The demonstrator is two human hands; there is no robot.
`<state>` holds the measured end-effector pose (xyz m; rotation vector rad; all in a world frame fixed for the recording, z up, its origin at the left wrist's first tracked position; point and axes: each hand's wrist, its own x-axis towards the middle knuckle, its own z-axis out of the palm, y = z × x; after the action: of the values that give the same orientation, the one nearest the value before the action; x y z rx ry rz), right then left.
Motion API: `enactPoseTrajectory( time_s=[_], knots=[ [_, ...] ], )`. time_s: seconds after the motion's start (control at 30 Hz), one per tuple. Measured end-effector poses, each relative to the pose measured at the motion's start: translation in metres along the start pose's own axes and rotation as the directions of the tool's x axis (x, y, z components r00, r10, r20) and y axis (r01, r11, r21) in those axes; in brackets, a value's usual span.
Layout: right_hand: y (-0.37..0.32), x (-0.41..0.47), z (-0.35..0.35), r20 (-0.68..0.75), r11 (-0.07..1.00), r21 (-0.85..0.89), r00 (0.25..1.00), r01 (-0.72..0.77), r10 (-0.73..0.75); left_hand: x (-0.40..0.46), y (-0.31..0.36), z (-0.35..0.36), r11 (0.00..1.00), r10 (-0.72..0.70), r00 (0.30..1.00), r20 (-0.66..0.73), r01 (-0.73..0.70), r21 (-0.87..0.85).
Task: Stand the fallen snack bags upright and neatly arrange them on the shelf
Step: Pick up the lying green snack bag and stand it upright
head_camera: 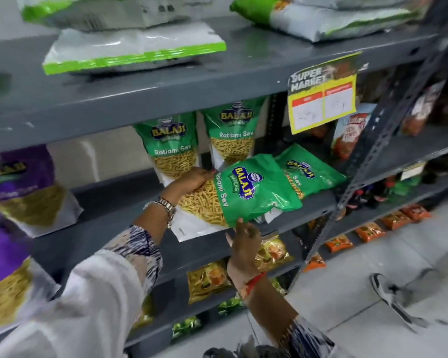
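Note:
A green Ratlami Sev bag point(246, 192) lies tilted on its side on the grey middle shelf point(114, 228). My left hand point(192, 180) grips its far upper edge. Fingers of my right hand point(243, 240) touch its lower front edge from below. A second green bag point(311, 170) lies flat behind it to the right, partly covered by the first. Two more green bags point(170, 146) point(230, 130) stand upright at the back of the same shelf.
Purple snack bags point(18, 182) lean at the left. White-green sacks point(130, 50) lie on the shelf above. A yellow price tag point(323, 99) hangs from that shelf's edge. A slanted upright post point(380, 140) stands to the right. Yellow bags point(207, 280) fill the lower shelf; a person's shoe point(396, 301) is on the floor.

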<state>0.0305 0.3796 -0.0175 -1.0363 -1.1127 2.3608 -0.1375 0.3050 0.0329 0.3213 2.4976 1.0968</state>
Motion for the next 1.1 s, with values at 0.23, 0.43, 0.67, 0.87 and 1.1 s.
enactPoseTrajectory(
  time_s=[0.23, 0.43, 0.67, 0.87, 1.1],
  knots=[
    [-0.015, 0.004, -0.016, 0.122, 0.996, 0.008, 0.988, 0.092, -0.092, -0.011, -0.009, 0.007, 0.968, -0.128, 0.984, -0.122, 0.098, -0.232],
    [-0.031, 0.022, -0.038, 0.224, 0.941, -0.228, 0.954, 0.251, -0.2, -0.063, -0.04, 0.027, 0.771, -0.192, 0.962, -0.193, 0.027, -0.636],
    [-0.057, 0.015, -0.051, 0.366, 0.921, -0.277, 0.916, 0.274, -0.163, -0.146, -0.049, 0.053, 0.577, -0.325, 0.875, -0.359, -0.118, -0.809],
    [-0.082, -0.014, -0.062, 0.481, 0.89, -0.248, 0.846, 0.382, -0.229, -0.209, -0.033, 0.065, 0.586, -0.252, 0.847, -0.468, -0.252, -0.77],
    [-0.102, -0.063, -0.076, 0.524, 0.895, -0.177, 0.809, 0.409, -0.266, -0.257, -0.023, 0.058, 0.593, -0.163, 0.833, -0.529, -0.346, -0.727]
  ],
)
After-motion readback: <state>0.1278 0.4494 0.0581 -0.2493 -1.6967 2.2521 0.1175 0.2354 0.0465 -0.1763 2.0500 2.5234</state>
